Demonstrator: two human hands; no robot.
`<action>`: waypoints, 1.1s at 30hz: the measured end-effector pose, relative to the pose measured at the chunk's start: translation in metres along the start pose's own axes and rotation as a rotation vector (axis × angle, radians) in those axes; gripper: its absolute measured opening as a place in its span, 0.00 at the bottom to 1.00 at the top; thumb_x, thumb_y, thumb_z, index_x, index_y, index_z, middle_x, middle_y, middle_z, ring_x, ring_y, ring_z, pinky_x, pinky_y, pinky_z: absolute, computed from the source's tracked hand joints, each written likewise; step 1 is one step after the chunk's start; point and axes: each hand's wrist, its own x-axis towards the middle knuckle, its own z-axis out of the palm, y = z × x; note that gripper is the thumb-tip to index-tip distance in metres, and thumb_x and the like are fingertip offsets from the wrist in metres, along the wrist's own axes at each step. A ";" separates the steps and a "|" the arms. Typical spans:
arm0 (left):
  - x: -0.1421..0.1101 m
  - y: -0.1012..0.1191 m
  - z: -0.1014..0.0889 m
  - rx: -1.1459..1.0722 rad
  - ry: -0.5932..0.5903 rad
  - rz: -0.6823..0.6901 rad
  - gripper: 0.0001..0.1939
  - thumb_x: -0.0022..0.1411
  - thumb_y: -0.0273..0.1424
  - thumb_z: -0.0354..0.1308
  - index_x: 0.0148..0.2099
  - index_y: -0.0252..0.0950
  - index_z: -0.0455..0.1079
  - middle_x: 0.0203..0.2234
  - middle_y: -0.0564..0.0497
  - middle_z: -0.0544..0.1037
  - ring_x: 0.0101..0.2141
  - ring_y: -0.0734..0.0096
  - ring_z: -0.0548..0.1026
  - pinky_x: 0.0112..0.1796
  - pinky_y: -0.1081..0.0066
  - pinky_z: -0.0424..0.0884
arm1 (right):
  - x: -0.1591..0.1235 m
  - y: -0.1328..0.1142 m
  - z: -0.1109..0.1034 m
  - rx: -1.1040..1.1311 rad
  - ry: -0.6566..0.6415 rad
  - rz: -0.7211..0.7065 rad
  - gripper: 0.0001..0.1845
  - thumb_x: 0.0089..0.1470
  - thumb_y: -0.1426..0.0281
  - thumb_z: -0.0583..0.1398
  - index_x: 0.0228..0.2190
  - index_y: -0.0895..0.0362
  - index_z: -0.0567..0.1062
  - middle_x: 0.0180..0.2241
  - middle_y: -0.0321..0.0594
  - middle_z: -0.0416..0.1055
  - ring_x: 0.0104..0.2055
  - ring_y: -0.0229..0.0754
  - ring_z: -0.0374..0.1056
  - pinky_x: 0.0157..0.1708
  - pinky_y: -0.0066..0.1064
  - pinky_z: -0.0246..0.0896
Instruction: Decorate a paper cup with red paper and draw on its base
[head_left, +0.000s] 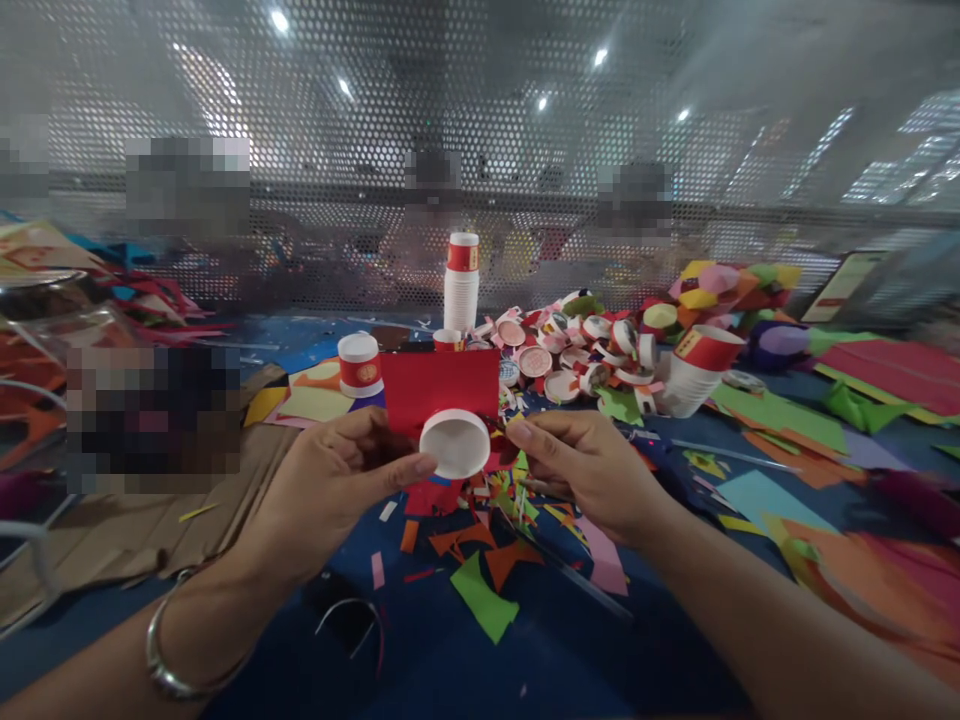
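Observation:
My left hand (341, 475) is closed, its thumb on the rim of a white, round, shallow piece like a cut-off paper cup base (455, 445). Behind that piece stands a sheet of red paper (441, 380), held up by the same hand's fingers. On the other side my right hand (581, 465) is closed in a pinch near the red paper's right edge. A small dark thing shows at its fingertips, too blurred to name. Below both hands lie paper scraps (484, 595) in green, orange and pink.
A tall stack of paper cups (461, 295) stands behind, with a pile of cut cup bases (547, 360) beside it. More stacked cups (686, 375) lean at right. Flattened cardboard (217, 480) lies left; coloured sheets (780, 420) lie right. A perforated metal screen (360, 250) rises at the back.

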 end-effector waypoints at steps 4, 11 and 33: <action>0.000 0.001 0.001 0.035 0.055 0.008 0.15 0.51 0.32 0.77 0.41 0.39 0.80 0.33 0.52 0.85 0.34 0.72 0.82 0.36 0.77 0.76 | 0.001 0.000 0.000 -0.007 0.008 -0.001 0.28 0.58 0.46 0.63 0.22 0.56 0.68 0.18 0.26 0.46 0.21 0.31 0.41 0.21 0.30 0.35; 0.001 -0.003 0.001 -0.101 0.060 -0.084 0.15 0.50 0.35 0.77 0.39 0.36 0.80 0.33 0.51 0.84 0.36 0.70 0.80 0.41 0.72 0.75 | 0.001 0.000 -0.001 -0.032 0.017 -0.036 0.26 0.57 0.46 0.63 0.24 0.56 0.74 0.16 0.24 0.45 0.19 0.31 0.41 0.20 0.30 0.36; 0.001 -0.010 0.003 0.025 0.096 -0.022 0.14 0.50 0.37 0.77 0.37 0.38 0.82 0.31 0.52 0.84 0.32 0.74 0.78 0.35 0.75 0.72 | 0.001 0.005 0.000 -0.063 0.021 -0.107 0.29 0.60 0.47 0.62 0.21 0.54 0.62 0.17 0.24 0.43 0.19 0.30 0.39 0.20 0.31 0.35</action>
